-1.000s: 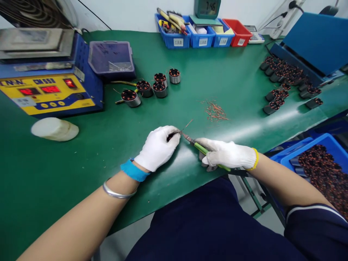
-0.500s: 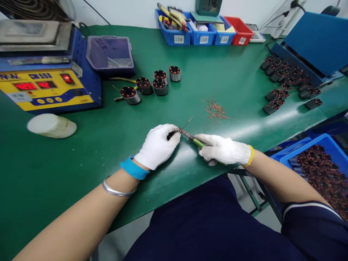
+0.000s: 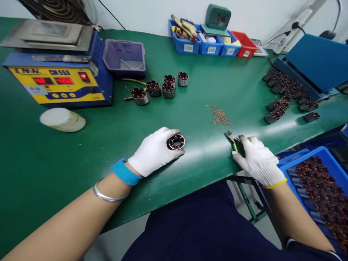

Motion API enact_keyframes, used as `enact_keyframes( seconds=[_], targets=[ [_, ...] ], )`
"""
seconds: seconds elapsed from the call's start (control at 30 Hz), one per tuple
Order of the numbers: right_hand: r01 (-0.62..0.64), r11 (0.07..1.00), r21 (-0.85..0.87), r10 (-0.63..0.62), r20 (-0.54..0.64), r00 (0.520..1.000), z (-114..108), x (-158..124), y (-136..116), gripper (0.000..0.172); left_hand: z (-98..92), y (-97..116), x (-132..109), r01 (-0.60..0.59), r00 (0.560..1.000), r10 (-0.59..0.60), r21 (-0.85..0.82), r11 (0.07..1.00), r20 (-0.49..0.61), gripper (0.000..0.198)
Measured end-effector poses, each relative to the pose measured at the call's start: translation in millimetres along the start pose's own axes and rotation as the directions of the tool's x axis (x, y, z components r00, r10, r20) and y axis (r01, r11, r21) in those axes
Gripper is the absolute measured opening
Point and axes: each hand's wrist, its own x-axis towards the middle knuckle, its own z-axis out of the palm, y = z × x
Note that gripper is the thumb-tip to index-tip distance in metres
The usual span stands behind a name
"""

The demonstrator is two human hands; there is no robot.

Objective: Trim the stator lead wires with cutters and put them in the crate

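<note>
My left hand (image 3: 157, 150), in a white glove, is closed round a small motor stator (image 3: 176, 141). The stator's ring with black slots and copper windings faces up toward me, and a thin wire end sticks out on its right. Farther right, my gloved right hand (image 3: 255, 157) has its thumb and fingers at the green handles of the wire cutters (image 3: 233, 139). The cutters' jaws point away from me, low over the table or touching it. Just beyond them lies a pile of copper wire clippings (image 3: 219, 116).
Several stators (image 3: 153, 88) stand at the back left by a purple bin (image 3: 124, 54) and a yellow-fronted soldering unit (image 3: 57, 83). A white round block (image 3: 62, 119) lies at left. More stators (image 3: 285, 85) are at right, and a blue crate (image 3: 296, 159) full of them sits below the edge.
The cutters have moved away from the stator to the right with my right hand, whose grip has loosened. My left hand has turned the stator so its open end shows.
</note>
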Motion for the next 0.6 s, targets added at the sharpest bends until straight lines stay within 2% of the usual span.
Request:
enact_keyframes(
  seconds=[0.1,0.13,0.2,0.27,0.33,0.4,0.47,0.5,0.53,0.57,0.6],
  targets=[
    [0.122,0.987,0.101,-0.103,-0.171,0.980,-1,13,-1,0.070,2.0,-1,1,-0.020,1.000,0.020,-0.014,1.000,0.003,0.057],
    [0.211,0.962,0.172,-0.168,-0.235,0.957,-5,20,-9,0.075,2.0,-2,1,-0.025,1.000,0.025,-0.017,1.000,0.000,0.057],
    [0.432,0.845,0.314,-0.339,-0.311,0.888,-14,37,-32,0.082,1.7,-3,0,-0.045,0.999,0.044,-0.028,0.999,-0.021,0.057],
    [0.576,0.709,0.406,-0.501,-0.286,0.817,-22,57,-62,0.085,1.7,-5,-1,-0.063,0.997,0.060,-0.051,0.997,-0.050,0.049],
    [0.615,0.636,0.466,-0.597,-0.209,0.775,-25,77,-88,0.082,2.0,-6,-1,-0.056,0.996,0.051,-0.079,0.995,-0.070,0.036],
    [0.628,0.580,0.519,-0.644,-0.179,0.744,-23,90,-107,0.070,0.9,-6,-1,-0.006,0.997,0.000,-0.077,0.997,-0.074,0.028],
    [0.627,0.551,0.551,-0.647,-0.192,0.738,-18,96,-117,0.059,-4.2,-5,-2,0.049,0.997,-0.054,-0.088,0.995,-0.051,0.026],
    [0.610,0.563,0.557,-0.624,-0.197,0.756,-15,97,-118,0.057,-8.8,-4,-3,0.060,0.998,-0.058,-0.133,0.989,0.022,0.024],
    [0.584,0.589,0.559,-0.592,-0.193,0.782,-14,96,-117,0.056,-14.5,-3,-4,0.065,0.988,-0.034,-0.203,0.977,0.153,0.021],
    [0.556,0.615,0.559,-0.565,-0.180,0.806,-12,94,-116,0.058,-20.9,-2,-6,0.076,0.956,0.012,-0.286,0.955,0.292,0.018],
    [0.533,0.632,0.563,-0.543,-0.170,0.822,-12,92,-114,0.059,-27.4,-1,-8,0.098,0.906,0.065,-0.357,0.929,0.417,0.016]
  ],
)
